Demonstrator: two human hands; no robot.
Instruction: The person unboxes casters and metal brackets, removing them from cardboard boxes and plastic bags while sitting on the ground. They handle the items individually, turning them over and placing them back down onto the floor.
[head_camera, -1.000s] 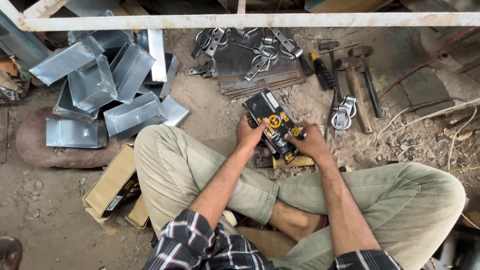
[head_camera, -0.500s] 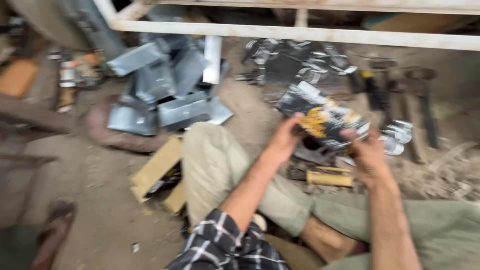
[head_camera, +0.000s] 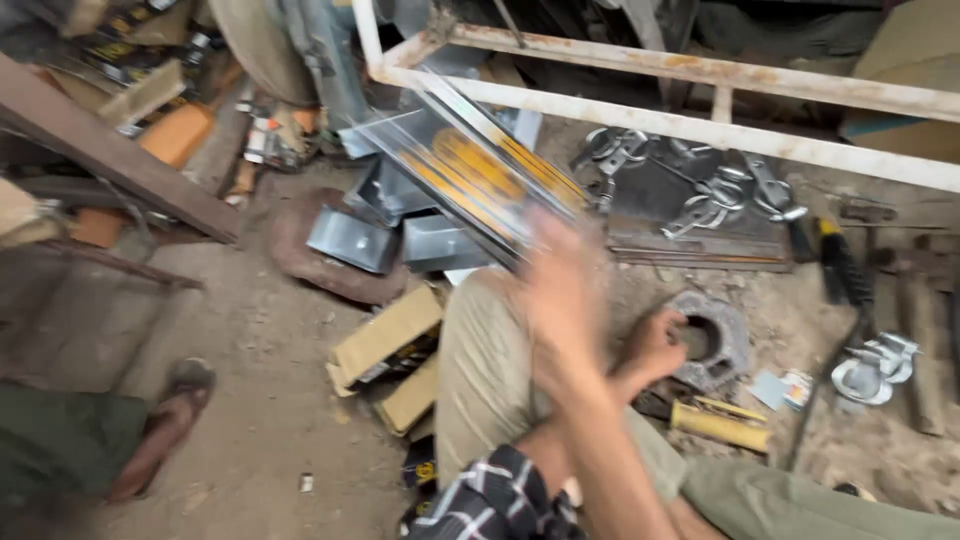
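Lifted from in front of the crossed legs since a second ago, the flat black-and-yellow package (head_camera: 470, 170) now sweeps up and to the left, blurred, projecting beyond the fingers of the raised hand (head_camera: 560, 290) gripping its lower end. Which hand this is cannot be told. The other hand (head_camera: 655, 345) rests curled on the round metal ring (head_camera: 715, 345) on the dirt floor (head_camera: 250, 420).
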